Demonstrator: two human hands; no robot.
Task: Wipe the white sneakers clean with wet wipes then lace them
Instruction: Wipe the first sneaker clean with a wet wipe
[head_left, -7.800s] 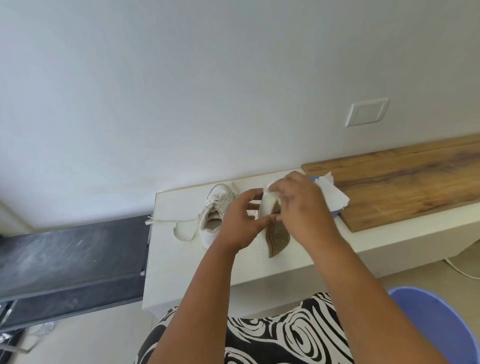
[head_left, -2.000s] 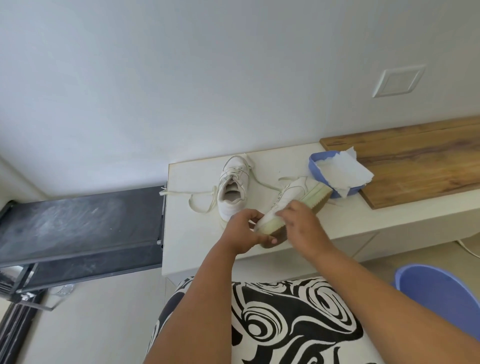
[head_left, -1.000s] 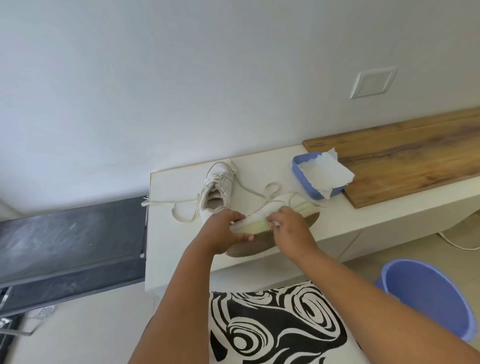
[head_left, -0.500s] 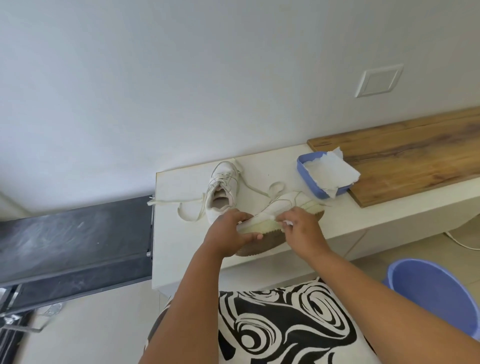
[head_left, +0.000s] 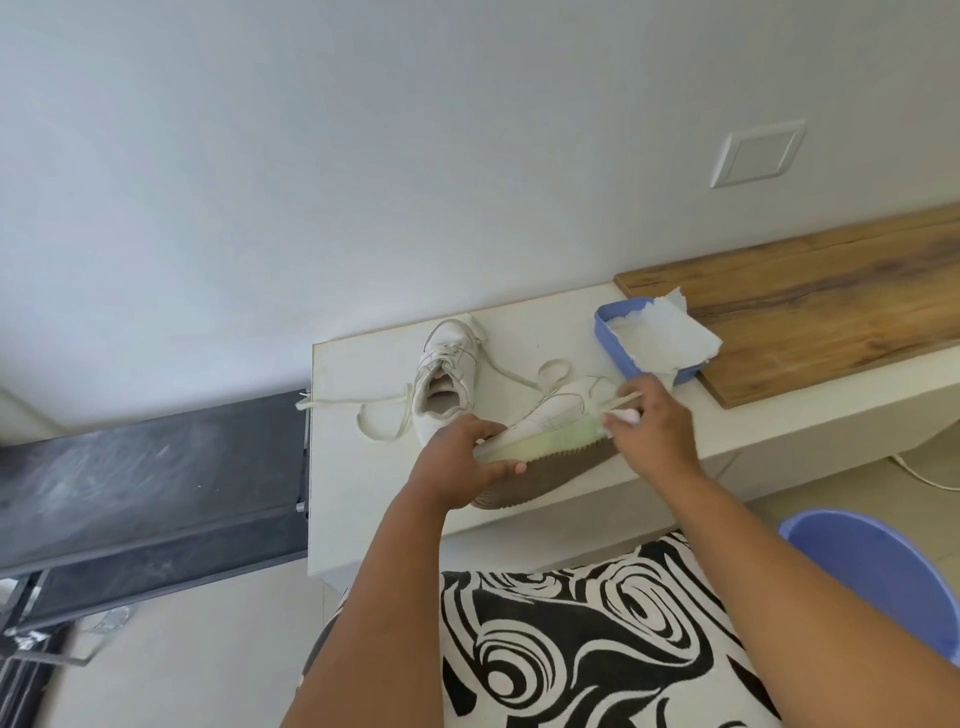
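A person seated at a low white table (head_left: 363, 519) is partway through cleaning a pair of white sneakers. The left hand (head_left: 462, 462) curls around the heel end of one sneaker (head_left: 550, 431), holding it tipped on its side above the table's near edge so the sidewall and brown tread face the camera. The right hand (head_left: 652, 436) pinches a small crumpled wet wipe (head_left: 621, 415) against the toe end of the pale, faintly greenish midsole. Judging from this, the wiping stage is under way on this shoe; how clean it already is cannot be told. The second sneaker (head_left: 444, 382) stands upright near the wall, opening toward the viewer, its flat cream laces (head_left: 358, 402) threaded but untied, trailing loose across the table and over its left edge. Lacing looks wholly undone for both shoes (the held shoe's lace also hangs in a slack loop). The uppers appear smooth and leather-like, the rubber outsole ridged with a serrated edge. Just beyond the held shoe sits a shallow blue plastic tray (head_left: 610, 340) with a soft white sheet spilling over its rim, partly resting on a grained wooden board (head_left: 831, 291). A blue bucket (head_left: 878, 571) stands on the floor to the right, and black-and-white swirl-print fabric (head_left: 571, 649) covers the lap.
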